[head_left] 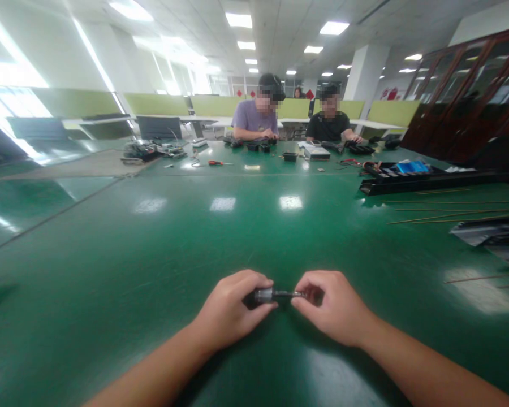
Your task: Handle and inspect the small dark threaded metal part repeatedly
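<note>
Over the green tabletop (pixel 186 240), a slim tool with a grey cylindrical body (pixel 263 295) and a thin dark metal shaft (pixel 283 294) lies level between my hands. It looks like a small screwdriver, but its exact kind is unclear. My left hand (pixel 233 302) is closed around the grey body, thumb below and fingers above. The thumb and forefinger of my right hand (pixel 333 305) pinch the shaft's far end, where a small metallic piece shows. My fingers hide part of that end and the back of the body.
Across the table, two people (pixel 257 116) (pixel 330 121) sit among dark parts. An orange-handled screwdriver (pixel 218 163) lies in front of them. At right are a long black housing (pixel 428 180), thin brown rods (pixel 445 215) and dark metallic pieces (pixel 492 234). Circuit boards (pixel 152 150) are piled at back left.
</note>
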`<state>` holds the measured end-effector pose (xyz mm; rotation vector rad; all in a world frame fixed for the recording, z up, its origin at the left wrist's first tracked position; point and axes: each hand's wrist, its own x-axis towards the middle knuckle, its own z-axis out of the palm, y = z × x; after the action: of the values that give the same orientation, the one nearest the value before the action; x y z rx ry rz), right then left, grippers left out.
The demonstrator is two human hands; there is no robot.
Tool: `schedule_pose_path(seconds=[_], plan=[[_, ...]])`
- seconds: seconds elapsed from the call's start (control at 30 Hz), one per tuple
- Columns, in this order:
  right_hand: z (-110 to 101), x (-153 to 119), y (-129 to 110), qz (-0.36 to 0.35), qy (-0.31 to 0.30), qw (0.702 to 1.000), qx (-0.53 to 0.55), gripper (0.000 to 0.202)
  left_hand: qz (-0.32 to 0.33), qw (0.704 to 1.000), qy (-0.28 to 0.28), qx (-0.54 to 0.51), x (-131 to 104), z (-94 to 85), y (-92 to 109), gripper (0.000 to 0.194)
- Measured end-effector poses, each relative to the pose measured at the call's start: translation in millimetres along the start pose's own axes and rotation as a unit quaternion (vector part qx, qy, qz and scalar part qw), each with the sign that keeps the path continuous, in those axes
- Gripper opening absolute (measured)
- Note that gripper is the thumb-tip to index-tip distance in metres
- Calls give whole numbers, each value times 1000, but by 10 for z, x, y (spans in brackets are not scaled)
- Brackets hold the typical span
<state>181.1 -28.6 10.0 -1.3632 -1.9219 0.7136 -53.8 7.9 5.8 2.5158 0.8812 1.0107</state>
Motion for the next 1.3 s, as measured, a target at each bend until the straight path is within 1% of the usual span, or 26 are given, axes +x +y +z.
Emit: schedule_pose_path(seconds=[0.4,0.97,1.13,1.3], plan=[[-41,41,28,-28,-4,1000,11,3,-20,1000,3,-2,0,-30,21,20],[-42,41,26,-24,-4,1000,14,3,-34,999,4,-1,-1,-41,26,20],[-38,37,31,-24,-3,1000,17,2,-29,1000,8,-3,-7,-50,29,22],[-35,42,20,-32,-7,999,24,2,-27,1000,13,7,-8,-77,57,21]])
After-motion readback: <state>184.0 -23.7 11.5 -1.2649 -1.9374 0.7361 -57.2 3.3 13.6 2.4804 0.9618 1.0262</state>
